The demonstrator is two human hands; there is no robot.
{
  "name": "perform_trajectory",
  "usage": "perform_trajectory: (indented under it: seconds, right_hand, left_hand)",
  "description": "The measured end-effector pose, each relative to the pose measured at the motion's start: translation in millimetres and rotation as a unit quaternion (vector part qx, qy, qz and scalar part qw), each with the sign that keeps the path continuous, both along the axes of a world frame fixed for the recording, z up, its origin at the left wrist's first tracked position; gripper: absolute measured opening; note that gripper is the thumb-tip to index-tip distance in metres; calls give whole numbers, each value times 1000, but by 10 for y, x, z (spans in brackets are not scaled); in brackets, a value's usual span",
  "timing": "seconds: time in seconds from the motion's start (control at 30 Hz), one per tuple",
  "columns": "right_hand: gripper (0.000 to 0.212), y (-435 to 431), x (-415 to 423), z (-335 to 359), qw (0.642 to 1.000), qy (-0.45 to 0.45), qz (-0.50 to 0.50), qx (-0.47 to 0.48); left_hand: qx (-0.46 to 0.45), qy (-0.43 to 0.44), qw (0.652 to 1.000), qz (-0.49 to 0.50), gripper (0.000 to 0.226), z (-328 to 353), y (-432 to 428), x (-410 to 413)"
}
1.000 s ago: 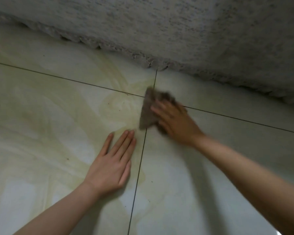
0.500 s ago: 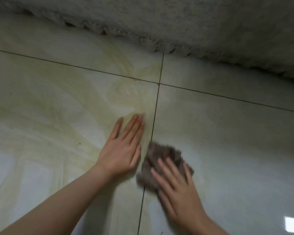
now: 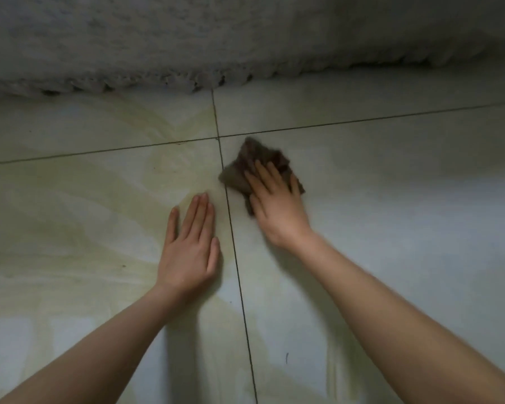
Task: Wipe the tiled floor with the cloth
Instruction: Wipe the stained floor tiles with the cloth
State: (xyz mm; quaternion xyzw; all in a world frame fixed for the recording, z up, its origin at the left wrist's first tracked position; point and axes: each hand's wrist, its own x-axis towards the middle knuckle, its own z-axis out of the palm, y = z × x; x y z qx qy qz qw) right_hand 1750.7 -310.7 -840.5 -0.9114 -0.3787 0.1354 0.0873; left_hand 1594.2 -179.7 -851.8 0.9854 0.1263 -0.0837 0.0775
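Cloth (image 3: 236, 175), brownish and crumpled, lay on the tiled floor (image 3: 391, 205), just right of the dark grout line (image 3: 237, 272) that ran away from the person. It sat a little nearer than the crossing (image 3: 218, 138) where that line met a sideways one.

The right hand (image 3: 276, 212) lay on top of it, palm down. Its fingers were stretched nearly straight and slightly spread, pressing the cloth to the tile rather than clutching it. Ragged corners of the cloth stuck out beyond the fingertips and to the left of the hand. That hand and the cloth were smeared with blur, so I could not say whether the thumb sat on the cloth's edge or on the tile beside it.

The left hand (image 3: 188, 253) rested flat on the neighbouring tile, left of the grout line. Its palm was down, the fingers straight and mostly together, the little finger a touch apart, and it held nothing. Its thumb lay close to the line without crossing it. The two hands were near each other but not touching, and both forearms were bare.

Yellowish streaks (image 3: 158, 182) swirled across the tiles on the left, with a small dark speck (image 3: 124, 266) among them. A short dark mark (image 3: 286, 357) showed on the paler right tile, between the forearms. Along the far side stood a rough grey wall (image 3: 245, 39), its lower edge ragged where it met the floor.
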Motion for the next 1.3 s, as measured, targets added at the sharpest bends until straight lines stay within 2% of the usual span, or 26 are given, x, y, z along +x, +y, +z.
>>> perform_trajectory:
  seconds: [0.1,0.2,0.27,0.33,0.37,0.43,0.53,0.6,0.63,0.67,0.73,0.83,0.9,0.93,0.97,1.0,1.03,1.1,1.13,1.17,1.2,1.23,1.3]
  right_hand:
    - [52,-739,-977,27,1000,1,12,25]
    - [55,-1437,-1895,30,997,18,73,0]
    - [59,-1674,-1995,91,989,34,142,-31]
    - [59,-1798,-1740,172,987,50,142,-48]
    - [56,-1836,-1515,191,994,47,89,-29]
    - [48,-1919,-951,199,996,41,-85,4]
    - [49,-1939,-374,142,939,37,-343,-17]
    - [52,-1659,-403,78,896,17,-443,-27]
    - [53,-1468,-544,35,887,-9,-460,-25]
    - [53,-1260,-745,11,893,-37,-448,-22]
    - [53,-910,-1280,-20,932,-56,-359,-15]
    - [50,-869,-2082,-16,991,-1,-137,-1]
    - [54,-1323,-2160,33,997,32,-50,-43]
    - [54,-1597,-2113,35,995,14,-62,-71]
    - [53,-1873,-2041,40,988,0,-132,-82]
    - [51,-2139,-1965,57,966,1,-247,-79]
    - [50,-2361,-1898,96,924,12,-373,-77]
    - [52,-2525,-1848,153,805,75,-580,-101]
    - [55,-2446,-1864,149,753,105,-639,-118]
    - [56,-2276,-1884,136,720,120,-670,-135]
    - [56,-2035,-1893,122,714,129,-673,-143]
    - [57,-1760,-1890,115,734,127,-653,-137]
    - [58,-1265,-1887,121,819,82,-555,-118]
  left_hand:
    - [-15,-14,1000,7,66,13,-19,-5]
    - [-26,-33,999,5,66,-23,-25,-14]
    - [-35,-21,999,5,67,-9,-21,-11]
    - [-44,13,999,0,68,46,-15,-8]
    - [-40,27,999,-6,69,70,2,8]
    - [-13,47,998,-32,70,130,61,66]
    - [13,44,992,-118,69,238,103,169]
    - [26,52,980,-192,69,284,70,280]
    - [27,60,973,-219,69,292,40,357]
    - [25,69,968,-240,69,290,-7,440]
    - [3,71,961,-267,69,274,-152,598]
    - [-68,35,952,-297,68,239,-441,760]
    - [-78,26,940,-331,66,176,-621,808]
    - [-73,25,933,-351,66,132,-705,819]
    - [-68,27,926,-371,67,87,-786,822]
    - [-59,33,918,-390,67,50,-854,816]
    - [-50,39,913,-403,68,22,-902,807]
    - [-39,37,911,-409,70,-3,-951,798]
    - [-39,37,911,-410,70,0,-956,795]
    - [-40,40,909,-412,70,9,-954,793]
    - [-43,41,908,-414,70,16,-947,794]
    - [-46,41,908,-415,70,17,-936,792]
    - [-48,41,906,-419,70,16,-931,799]
